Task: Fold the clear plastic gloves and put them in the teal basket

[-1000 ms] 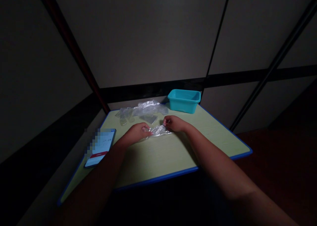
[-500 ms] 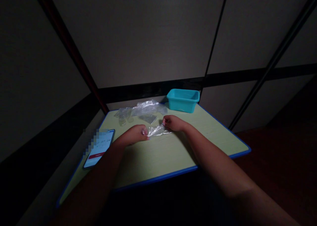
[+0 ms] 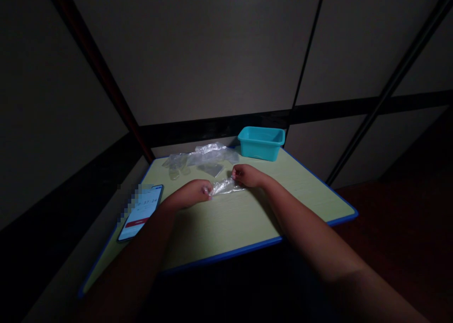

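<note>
A crinkled clear plastic bag stretches between my two hands, low over the table. My left hand is closed on its left end, the fingers curled and partly hidden behind the thumb. At the bag's upper right, my right hand pinches the plastic between thumb and fingertips. Just beyond the hands lies a flat, clear plastic piece. Behind that is a loose heap of clear plastic bags, with more crumpled clear film at its left.
A turquoise plastic basket stands at the table's far right corner. At the left edge lies a phone with a lit screen, close to my left forearm. Blue edging runs round the table, and panelled doors rise behind it.
My left hand has shifted very slightly, its fingertips a touch higher on the bag. The right hand keeps its pinch, and the other things stay in place.
</note>
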{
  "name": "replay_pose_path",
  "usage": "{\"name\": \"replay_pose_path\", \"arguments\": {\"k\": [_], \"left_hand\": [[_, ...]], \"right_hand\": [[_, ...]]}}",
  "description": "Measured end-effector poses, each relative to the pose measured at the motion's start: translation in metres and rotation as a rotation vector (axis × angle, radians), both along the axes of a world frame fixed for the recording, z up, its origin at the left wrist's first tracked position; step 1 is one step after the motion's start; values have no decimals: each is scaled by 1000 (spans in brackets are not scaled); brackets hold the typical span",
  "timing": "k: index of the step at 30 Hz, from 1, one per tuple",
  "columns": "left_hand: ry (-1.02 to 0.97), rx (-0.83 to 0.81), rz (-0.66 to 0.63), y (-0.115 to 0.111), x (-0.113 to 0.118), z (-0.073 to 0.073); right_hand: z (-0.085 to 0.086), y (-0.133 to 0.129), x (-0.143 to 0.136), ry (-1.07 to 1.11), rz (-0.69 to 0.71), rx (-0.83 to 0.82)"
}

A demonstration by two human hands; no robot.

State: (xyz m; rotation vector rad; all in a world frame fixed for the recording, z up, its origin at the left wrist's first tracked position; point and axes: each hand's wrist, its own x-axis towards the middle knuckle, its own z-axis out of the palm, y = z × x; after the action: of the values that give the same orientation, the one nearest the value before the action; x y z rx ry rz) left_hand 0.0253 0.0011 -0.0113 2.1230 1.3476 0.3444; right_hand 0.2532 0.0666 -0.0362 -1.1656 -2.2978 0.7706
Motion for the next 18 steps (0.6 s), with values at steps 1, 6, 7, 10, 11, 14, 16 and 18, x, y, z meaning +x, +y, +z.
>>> {"name": "replay_pose_path", "arguments": {"k": [1, 6, 7, 10, 11, 14, 16, 18], "left_hand": [[0, -1, -3, 0, -1, 1], [54, 8, 6, 0, -5, 4], [83, 16, 15, 0, -6, 4], [161, 24, 26, 1, -11, 6], [181, 18, 27, 2, -12, 6], [241, 3, 62, 2, -16, 6], [288, 17, 96, 2, -17, 6], [317, 36, 121, 2, -17, 6]], "right_hand": [[0, 0, 0, 0, 1, 6], [4, -2, 0, -12, -5, -6], [4, -3, -1, -19, -7, -1], [4, -3, -1, -29, -14, 8], [3, -2, -1, -27, -16, -1], [1, -2, -2, -15, -13, -23], [0, -1, -1, -14, -11, -10], [0, -1, -1, -23, -13, 10]]}}
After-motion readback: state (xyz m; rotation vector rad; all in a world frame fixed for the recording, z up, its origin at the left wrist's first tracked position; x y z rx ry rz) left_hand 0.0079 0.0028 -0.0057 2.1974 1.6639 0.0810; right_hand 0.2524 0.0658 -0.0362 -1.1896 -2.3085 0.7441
